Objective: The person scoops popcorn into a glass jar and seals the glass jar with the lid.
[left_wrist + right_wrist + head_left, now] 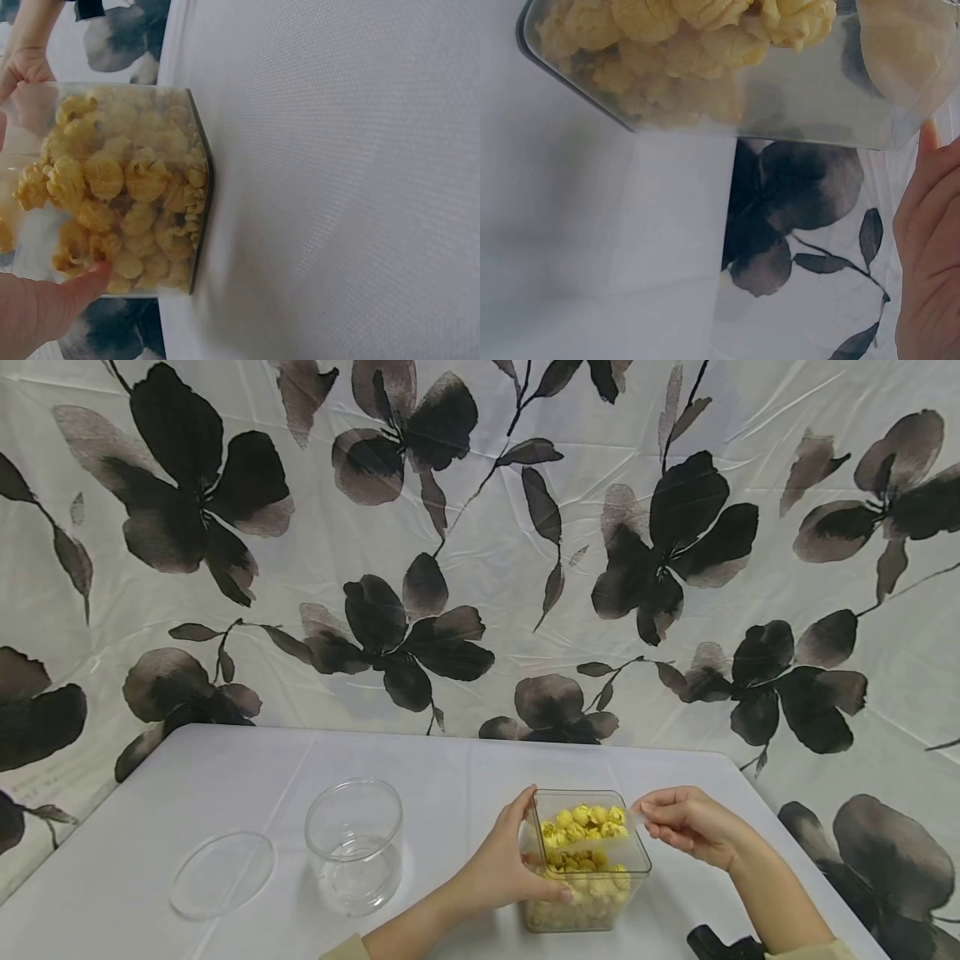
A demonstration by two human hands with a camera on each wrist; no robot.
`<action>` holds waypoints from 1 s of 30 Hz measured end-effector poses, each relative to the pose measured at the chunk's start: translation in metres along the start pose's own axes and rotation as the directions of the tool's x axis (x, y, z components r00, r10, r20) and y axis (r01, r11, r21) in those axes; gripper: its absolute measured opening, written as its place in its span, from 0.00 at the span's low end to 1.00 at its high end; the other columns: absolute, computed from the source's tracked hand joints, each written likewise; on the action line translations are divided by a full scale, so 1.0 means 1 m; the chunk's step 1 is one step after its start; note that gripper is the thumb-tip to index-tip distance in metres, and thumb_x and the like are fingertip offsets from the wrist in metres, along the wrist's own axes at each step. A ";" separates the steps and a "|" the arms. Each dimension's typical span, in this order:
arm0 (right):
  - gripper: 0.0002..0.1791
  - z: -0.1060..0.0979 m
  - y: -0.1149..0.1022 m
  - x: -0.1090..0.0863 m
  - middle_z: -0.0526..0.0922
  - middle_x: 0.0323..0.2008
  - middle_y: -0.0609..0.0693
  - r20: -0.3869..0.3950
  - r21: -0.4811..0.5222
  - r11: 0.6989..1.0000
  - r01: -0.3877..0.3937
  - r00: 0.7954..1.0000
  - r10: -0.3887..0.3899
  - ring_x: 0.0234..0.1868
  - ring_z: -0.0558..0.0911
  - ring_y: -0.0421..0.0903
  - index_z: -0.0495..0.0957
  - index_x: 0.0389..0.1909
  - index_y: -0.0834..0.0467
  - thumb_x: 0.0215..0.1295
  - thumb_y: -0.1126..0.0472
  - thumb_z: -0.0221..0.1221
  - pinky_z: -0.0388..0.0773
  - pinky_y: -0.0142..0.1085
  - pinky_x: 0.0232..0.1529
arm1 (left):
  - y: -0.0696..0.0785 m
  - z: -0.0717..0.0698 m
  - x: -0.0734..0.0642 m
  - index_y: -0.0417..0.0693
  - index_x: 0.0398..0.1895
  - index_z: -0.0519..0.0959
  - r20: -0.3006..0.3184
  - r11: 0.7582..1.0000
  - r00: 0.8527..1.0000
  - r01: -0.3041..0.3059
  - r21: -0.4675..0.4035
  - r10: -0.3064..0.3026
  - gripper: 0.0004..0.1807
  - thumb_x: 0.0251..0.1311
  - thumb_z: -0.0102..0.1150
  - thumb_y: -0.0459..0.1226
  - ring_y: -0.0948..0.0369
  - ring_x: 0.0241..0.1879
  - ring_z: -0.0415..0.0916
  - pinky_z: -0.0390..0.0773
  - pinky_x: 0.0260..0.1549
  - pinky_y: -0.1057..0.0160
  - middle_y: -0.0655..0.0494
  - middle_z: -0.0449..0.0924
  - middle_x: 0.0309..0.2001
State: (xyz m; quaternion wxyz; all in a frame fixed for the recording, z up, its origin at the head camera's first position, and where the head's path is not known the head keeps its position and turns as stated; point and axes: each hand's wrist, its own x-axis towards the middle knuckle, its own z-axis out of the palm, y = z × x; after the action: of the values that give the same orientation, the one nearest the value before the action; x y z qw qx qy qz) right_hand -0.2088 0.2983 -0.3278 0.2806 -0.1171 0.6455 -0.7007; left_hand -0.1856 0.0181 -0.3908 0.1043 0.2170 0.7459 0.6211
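Note:
In the head view a clear square container (pixel 587 906) of yellow popcorn (pixel 573 827) stands on the table at right of centre, its top open. My left hand (pixel 498 868) grips its left side, thumb on the near wall and fingers round the far left side; the left wrist view shows the thumb (pixel 82 289) against the wall. At the right rim, my right hand (pixel 693 827) pinches a thin translucent whitish piece (pixel 634 817). A pale translucent band crosses the popcorn inside; its full shape is hard to make out. The right wrist view shows the right hand (pixel 934 247) beside the container.
Left of the container stands a clear round jar (pixel 354 852) with no lid on it. A clear round lid (pixel 222 875) lies flat further left. The white table (pixel 420 793) ends at a floral cloth (pixel 525 568) behind. A black object (pixel 720 943) shows by the right forearm.

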 end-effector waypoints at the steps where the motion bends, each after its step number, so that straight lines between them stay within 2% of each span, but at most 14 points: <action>1: 0.12 0.000 0.000 0.000 0.80 0.22 0.45 0.000 0.005 1.000 -0.001 1.000 0.001 0.18 0.74 0.29 0.80 0.36 0.59 0.67 0.70 0.47 0.69 0.16 0.19 | 0.000 0.000 0.000 0.53 0.73 0.43 -0.001 1.000 1.000 0.000 -0.002 0.000 0.65 0.34 0.79 0.41 0.50 0.66 0.52 0.75 0.49 0.60 0.46 0.50 0.67; 17: 0.10 -0.004 -0.001 -0.005 0.80 0.22 0.46 -0.023 0.035 0.999 -0.029 0.999 0.029 0.17 0.73 0.30 0.79 0.38 0.61 0.68 0.69 0.48 0.68 0.16 0.18 | 0.001 0.000 -0.001 0.56 0.73 0.43 0.004 1.000 1.000 0.009 0.001 -0.009 0.65 0.34 0.79 0.41 0.50 0.67 0.51 0.75 0.49 0.59 0.47 0.49 0.68; 24: 0.12 -0.005 -0.003 -0.007 0.80 0.23 0.46 -0.020 0.047 0.999 -0.024 0.999 0.025 0.17 0.73 0.30 0.79 0.38 0.60 0.68 0.70 0.46 0.67 0.16 0.18 | 0.001 0.000 -0.001 0.56 0.73 0.42 0.005 1.000 1.000 0.009 0.010 -0.009 0.65 0.34 0.79 0.42 0.50 0.67 0.51 0.75 0.50 0.58 0.47 0.48 0.68; 30: 0.10 -0.005 -0.007 -0.008 0.80 0.23 0.46 -0.014 0.036 0.999 -0.015 1.000 0.016 0.18 0.74 0.30 0.80 0.37 0.59 0.68 0.68 0.49 0.68 0.16 0.18 | 0.002 -0.001 -0.001 0.56 0.74 0.42 -0.001 1.000 1.000 0.008 0.012 -0.008 0.66 0.34 0.79 0.42 0.50 0.67 0.50 0.75 0.50 0.57 0.47 0.48 0.69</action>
State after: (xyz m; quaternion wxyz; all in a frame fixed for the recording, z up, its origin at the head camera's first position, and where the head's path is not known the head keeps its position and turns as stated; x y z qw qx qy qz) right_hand -0.2070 0.3070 -0.3207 0.2835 -0.1021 0.6357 -0.7107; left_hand -0.1849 0.0172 -0.3893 0.1054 0.2144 0.7505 0.6162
